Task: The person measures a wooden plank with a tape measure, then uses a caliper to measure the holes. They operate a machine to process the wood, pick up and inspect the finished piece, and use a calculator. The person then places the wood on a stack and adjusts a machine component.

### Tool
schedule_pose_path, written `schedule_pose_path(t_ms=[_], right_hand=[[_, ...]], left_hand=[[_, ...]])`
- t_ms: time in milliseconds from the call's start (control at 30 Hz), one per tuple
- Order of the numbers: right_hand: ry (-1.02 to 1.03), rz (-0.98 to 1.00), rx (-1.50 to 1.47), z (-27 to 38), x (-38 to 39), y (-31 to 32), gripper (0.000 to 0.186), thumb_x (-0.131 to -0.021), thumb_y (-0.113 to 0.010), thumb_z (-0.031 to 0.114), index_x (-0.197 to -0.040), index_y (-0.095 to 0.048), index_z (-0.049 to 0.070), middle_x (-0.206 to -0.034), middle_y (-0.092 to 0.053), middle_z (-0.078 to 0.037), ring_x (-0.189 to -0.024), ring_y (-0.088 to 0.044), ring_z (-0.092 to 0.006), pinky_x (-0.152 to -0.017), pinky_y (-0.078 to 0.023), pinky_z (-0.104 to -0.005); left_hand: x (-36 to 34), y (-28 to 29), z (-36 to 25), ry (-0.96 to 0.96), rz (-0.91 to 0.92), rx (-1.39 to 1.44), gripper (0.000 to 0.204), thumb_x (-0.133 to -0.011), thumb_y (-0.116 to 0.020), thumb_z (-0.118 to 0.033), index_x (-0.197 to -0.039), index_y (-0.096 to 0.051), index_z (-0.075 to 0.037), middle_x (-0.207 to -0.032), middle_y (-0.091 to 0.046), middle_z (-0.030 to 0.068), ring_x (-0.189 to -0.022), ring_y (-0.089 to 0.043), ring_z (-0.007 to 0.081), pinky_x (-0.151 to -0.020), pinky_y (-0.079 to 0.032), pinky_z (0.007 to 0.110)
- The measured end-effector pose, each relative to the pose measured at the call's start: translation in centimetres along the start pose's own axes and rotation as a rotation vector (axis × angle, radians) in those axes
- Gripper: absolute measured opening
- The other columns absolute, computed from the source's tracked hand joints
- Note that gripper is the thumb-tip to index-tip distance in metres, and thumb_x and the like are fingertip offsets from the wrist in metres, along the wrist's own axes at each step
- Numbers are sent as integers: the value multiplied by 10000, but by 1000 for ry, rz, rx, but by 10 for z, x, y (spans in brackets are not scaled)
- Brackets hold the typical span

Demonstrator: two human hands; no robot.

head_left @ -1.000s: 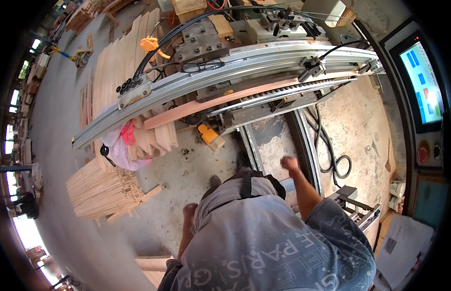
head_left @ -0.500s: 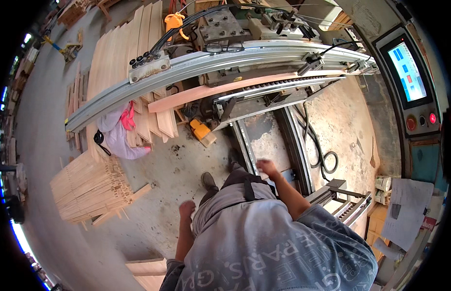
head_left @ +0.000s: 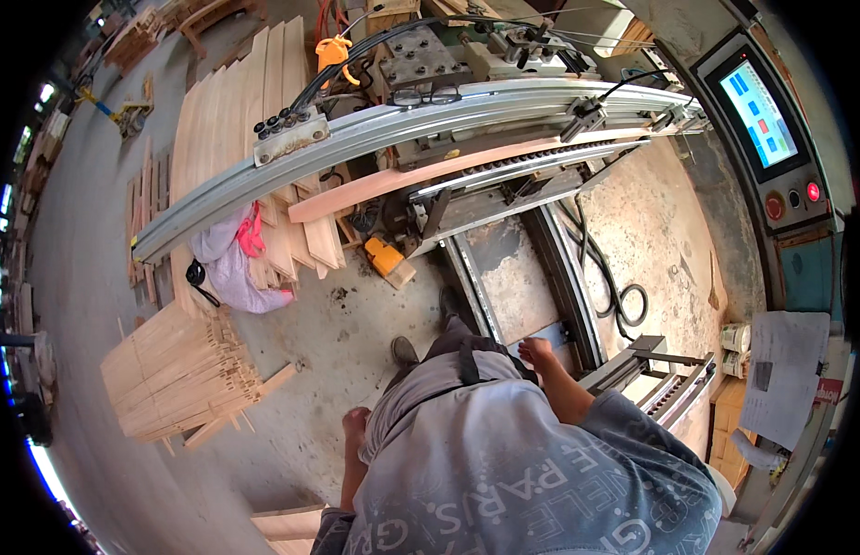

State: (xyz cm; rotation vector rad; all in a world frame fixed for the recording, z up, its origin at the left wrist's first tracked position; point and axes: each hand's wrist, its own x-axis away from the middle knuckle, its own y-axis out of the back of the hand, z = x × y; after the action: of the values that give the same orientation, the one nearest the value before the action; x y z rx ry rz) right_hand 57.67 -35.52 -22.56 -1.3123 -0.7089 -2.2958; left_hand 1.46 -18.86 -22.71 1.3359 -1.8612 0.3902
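Observation:
My left hand point(head_left: 355, 424) hangs beside my left hip, over the concrete floor. Its fingers point down and are mostly hidden, and nothing is seen in it. At my right side, my right hand point(head_left: 538, 354) is held near the waist, its fingers loosely bent and apart, with nothing in them. It is nearest to the metal rail frame point(head_left: 571, 310) of the machine, without a visible grip on it. Ahead of me a long reddish wooden board point(head_left: 374, 188) lies in the machine, under a long aluminium beam point(head_left: 374, 134). Its left end sticks out past the supports.
A control panel with a lit screen point(head_left: 758, 116) stands at right. Pale boards point(head_left: 231, 120) are stacked at the far left, with a bundle of wooden strips point(head_left: 176, 370) nearer. A pale cloth point(head_left: 236, 268), a yellow foot pedal point(head_left: 386, 257) and a black hose point(head_left: 596, 264) are around.
My right hand has drawn back toward my body and right. My left hand has dropped slightly closer to my hip. The view has shifted a little; the board stays in the machine.

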Motion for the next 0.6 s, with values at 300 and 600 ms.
schedule_pose_path(t_ms=[300, 600], right_hand=[[298, 320, 160, 99, 39, -95, 365, -977, -623, 226, -1281, -631, 23, -1111, -725, -113, -965, -703, -227, -837, -567, -359], [71, 217, 168, 38, 9, -61, 194, -953, -638, 187, -1072, -691, 44, -1007, -731, -111, -874, -711, -234, -772, -575, -370]], left_hand=[[-18, -22, -96, 57, -48, 427, 231, -878, -699, -86, -1103, -678, -37, -951, -720, 85, -836, -695, 163, -695, -559, 283], [-31, 11, 57, -477, 40, -558, 220, -887, -628, -181, -1052, -752, -104, -1020, -749, 121, -944, -716, 302, -819, -565, 411]])
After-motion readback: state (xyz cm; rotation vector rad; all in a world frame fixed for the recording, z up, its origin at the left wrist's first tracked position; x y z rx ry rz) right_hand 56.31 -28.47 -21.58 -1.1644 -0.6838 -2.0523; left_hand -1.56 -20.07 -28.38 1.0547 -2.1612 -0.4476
